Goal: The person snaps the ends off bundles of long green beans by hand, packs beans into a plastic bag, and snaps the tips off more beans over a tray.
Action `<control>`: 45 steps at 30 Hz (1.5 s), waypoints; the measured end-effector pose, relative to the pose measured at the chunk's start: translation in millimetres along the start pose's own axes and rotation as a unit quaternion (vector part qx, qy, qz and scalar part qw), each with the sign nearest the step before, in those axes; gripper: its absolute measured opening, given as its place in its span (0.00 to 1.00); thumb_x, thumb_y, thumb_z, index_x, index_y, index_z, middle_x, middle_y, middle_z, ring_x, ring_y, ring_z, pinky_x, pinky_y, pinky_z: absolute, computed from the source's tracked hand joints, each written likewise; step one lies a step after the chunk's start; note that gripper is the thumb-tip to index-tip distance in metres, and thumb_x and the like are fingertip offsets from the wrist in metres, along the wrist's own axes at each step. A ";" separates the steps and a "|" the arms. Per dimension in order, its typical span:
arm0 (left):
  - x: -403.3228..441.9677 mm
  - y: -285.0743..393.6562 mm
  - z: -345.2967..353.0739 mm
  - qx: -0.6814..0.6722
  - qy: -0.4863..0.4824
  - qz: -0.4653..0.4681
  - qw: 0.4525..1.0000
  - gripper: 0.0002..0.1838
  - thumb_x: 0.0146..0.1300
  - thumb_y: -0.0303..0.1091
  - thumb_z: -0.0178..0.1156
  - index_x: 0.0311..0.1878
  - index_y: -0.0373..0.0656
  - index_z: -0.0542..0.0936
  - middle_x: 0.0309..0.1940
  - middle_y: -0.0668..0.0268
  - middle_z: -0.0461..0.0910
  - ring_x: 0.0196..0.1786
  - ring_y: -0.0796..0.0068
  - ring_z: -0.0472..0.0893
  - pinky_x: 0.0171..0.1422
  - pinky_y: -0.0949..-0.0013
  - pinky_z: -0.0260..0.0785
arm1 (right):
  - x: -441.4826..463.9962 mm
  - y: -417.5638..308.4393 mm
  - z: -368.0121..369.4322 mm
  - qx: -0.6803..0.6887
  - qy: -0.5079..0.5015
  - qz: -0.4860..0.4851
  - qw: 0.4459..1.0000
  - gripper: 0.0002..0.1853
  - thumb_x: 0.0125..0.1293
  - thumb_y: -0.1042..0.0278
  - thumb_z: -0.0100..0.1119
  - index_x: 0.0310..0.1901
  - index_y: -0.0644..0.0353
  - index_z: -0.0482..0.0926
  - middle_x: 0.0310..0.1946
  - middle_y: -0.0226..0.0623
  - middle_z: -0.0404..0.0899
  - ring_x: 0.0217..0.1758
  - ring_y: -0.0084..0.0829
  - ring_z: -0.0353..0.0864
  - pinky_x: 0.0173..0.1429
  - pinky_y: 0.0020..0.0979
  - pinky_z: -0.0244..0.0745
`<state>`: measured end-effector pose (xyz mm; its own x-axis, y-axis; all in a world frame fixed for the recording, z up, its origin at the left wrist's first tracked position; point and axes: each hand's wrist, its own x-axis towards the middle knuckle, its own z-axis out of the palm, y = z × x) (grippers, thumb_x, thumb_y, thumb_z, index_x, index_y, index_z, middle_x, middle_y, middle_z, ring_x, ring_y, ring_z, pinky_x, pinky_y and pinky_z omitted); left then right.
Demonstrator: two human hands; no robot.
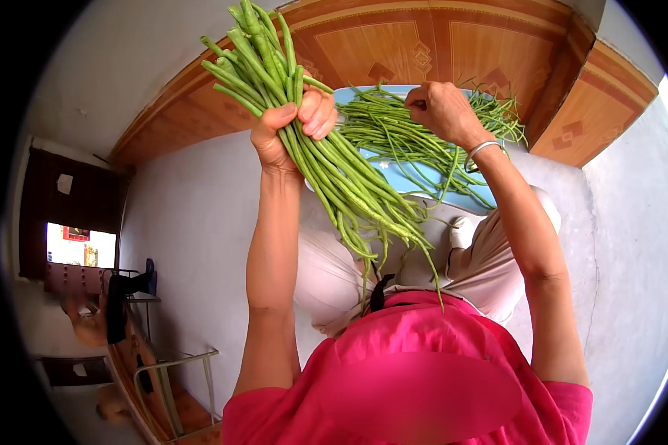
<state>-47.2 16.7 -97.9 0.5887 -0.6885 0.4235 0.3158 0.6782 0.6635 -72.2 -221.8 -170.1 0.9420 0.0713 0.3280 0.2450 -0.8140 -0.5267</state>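
A thick bundle of long green beans is gripped in my left hand, raised at the upper left. The cut-looking ends point up and the thin tips hang down over my lap. My right hand is over a pile of green beans spread across a light blue table. Its fingers are curled together, and whether a bean is between them I cannot make out. A silver bangle circles the right wrist.
Wooden panelling runs along the wall behind the blue table. At the lower left is a metal-framed piece of furniture. A dark doorway is at the far left. My knees are below the table's near edge.
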 end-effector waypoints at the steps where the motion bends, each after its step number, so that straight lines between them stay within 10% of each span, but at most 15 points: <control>1: 0.7 2.4 -3.9 -0.023 -0.021 0.007 1.000 0.18 0.52 0.25 0.60 0.46 0.34 0.69 0.23 0.68 0.67 0.25 0.78 0.67 0.30 0.76 0.65 | -4.5 12.7 9.7 0.001 -0.047 -0.038 0.998 0.11 0.54 0.70 0.59 0.38 0.61 0.83 0.35 0.46 0.83 0.39 0.45 0.82 0.44 0.37 0.77; 6: 3.4 5.6 -21.5 -0.126 -0.086 0.037 0.988 0.18 0.53 0.26 0.57 0.48 0.31 0.70 0.25 0.67 0.68 0.27 0.77 0.66 0.31 0.75 0.65 | -10.5 2.4 -0.6 0.137 -0.128 -0.102 0.977 0.14 0.62 0.61 0.62 0.44 0.61 0.83 0.55 0.42 0.78 0.55 0.40 0.79 0.51 0.34 0.77; 11: 7.0 5.4 -30.1 -0.136 -0.121 0.043 0.982 0.19 0.54 0.27 0.57 0.49 0.31 0.70 0.27 0.68 0.68 0.28 0.77 0.67 0.32 0.76 0.66 | -12.8 -35.9 -8.5 0.296 -0.207 -0.069 0.930 0.25 0.70 0.51 0.53 0.55 0.67 0.77 0.51 0.44 0.81 0.54 0.29 0.77 0.58 0.28 0.72; 14: 5.8 6.0 -23.7 -0.126 -0.080 0.050 0.988 0.15 0.50 0.21 0.61 0.40 0.36 0.68 0.25 0.68 0.70 0.29 0.76 0.70 0.34 0.76 0.69 | -19.5 -39.2 13.9 0.335 -0.144 -0.115 0.924 0.32 0.69 0.37 0.46 0.44 0.66 0.81 0.26 0.38 0.77 0.32 0.28 0.73 0.40 0.34 0.71; 15: 5.9 6.4 -23.9 -0.130 -0.082 0.053 0.987 0.15 0.50 0.21 0.61 0.40 0.37 0.68 0.25 0.68 0.70 0.29 0.76 0.70 0.34 0.76 0.69 | -21.5 -44.0 6.1 0.343 -0.221 -0.077 0.910 0.30 0.73 0.43 0.43 0.54 0.68 0.77 0.52 0.45 0.80 0.57 0.33 0.76 0.65 0.33 0.66; 27: 5.8 16.7 -34.6 -0.173 0.008 0.097 0.980 0.13 0.54 0.24 0.55 0.43 0.32 0.71 0.29 0.66 0.68 0.32 0.74 0.67 0.40 0.73 0.66 | -39.7 -61.2 28.5 0.451 -0.257 -0.090 0.850 0.44 0.64 0.26 0.39 0.60 0.65 0.72 0.52 0.44 0.77 0.55 0.35 0.74 0.63 0.35 0.65; 35: 12.4 31.9 -41.0 -0.008 0.206 0.087 0.975 0.14 0.57 0.21 0.53 0.47 0.33 0.68 0.35 0.61 0.68 0.38 0.71 0.71 0.46 0.66 0.70 | -44.1 -70.3 27.4 0.565 -0.266 -0.086 0.776 0.32 0.66 0.45 0.57 0.61 0.63 0.71 0.53 0.34 0.77 0.54 0.24 0.71 0.62 0.30 0.64; 45: 11.4 83.2 -55.3 -0.026 0.287 0.122 0.950 0.10 0.55 0.19 0.53 0.41 0.32 0.68 0.33 0.57 0.71 0.36 0.67 0.73 0.43 0.64 0.72 | -57.8 -34.4 31.0 0.443 -0.243 -0.014 0.863 0.27 0.73 0.45 0.44 0.43 0.64 0.82 0.31 0.28 0.80 0.34 0.20 0.70 0.41 0.27 0.69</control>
<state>26.9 79.4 -72.0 0.9531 -0.2662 0.1443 0.1462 0.8219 0.5505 -127.9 -180.0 -195.2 0.8649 0.4925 0.0968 0.1462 -0.0628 -0.9873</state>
